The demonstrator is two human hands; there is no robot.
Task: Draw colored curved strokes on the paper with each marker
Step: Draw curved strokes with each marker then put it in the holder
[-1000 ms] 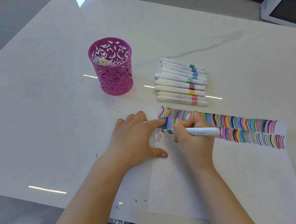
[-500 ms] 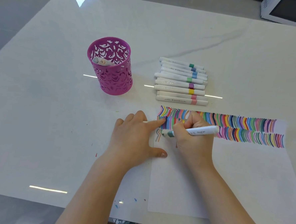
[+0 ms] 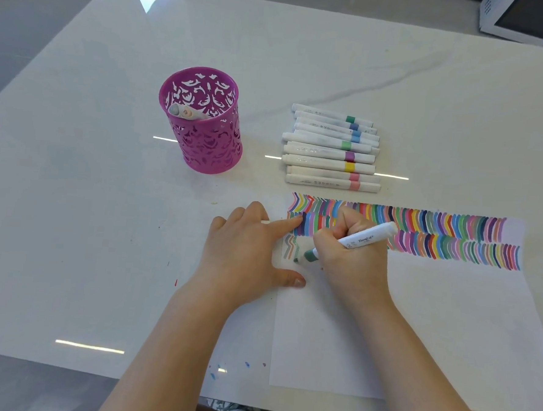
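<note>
A glossy white table with faint grey veining [image 3: 103, 227] fills the view, and a white sheet of paper [image 3: 415, 325] lies on its near right part, reaching the front edge. Two full rows of many-coloured curved strokes [image 3: 437, 228] run across the top of the sheet, with a few more strokes starting a third row at the left end. Both bare forearms come in from the bottom. The left hand [image 3: 245, 254] lies palm down over the paper's left edge, fingers straight, the index finger pointing right onto the start of the second row and the thumb spread out onto the sheet. The right hand [image 3: 352, 258] is fisted just beside it, fingers and thumb curled tight round a white marker with a teal collar [image 3: 366, 238]. Its barrel slants up to the right and its tip is on the paper at the foot of a green stroke in the third row. A magenta cut-out metal pen cup [image 3: 204, 137] stands upright behind the left hand. To its right a row of capped white markers with coloured bands [image 3: 330, 150] lies side by side just beyond the sheet. A word is printed on the held marker's barrel, too blurred to read surely. Two marker ends [image 3: 183, 112] lean inside the cup, and the mark on one cap is illegible. Small ink spots [image 3: 247, 364] dot the table's front edge.
</note>
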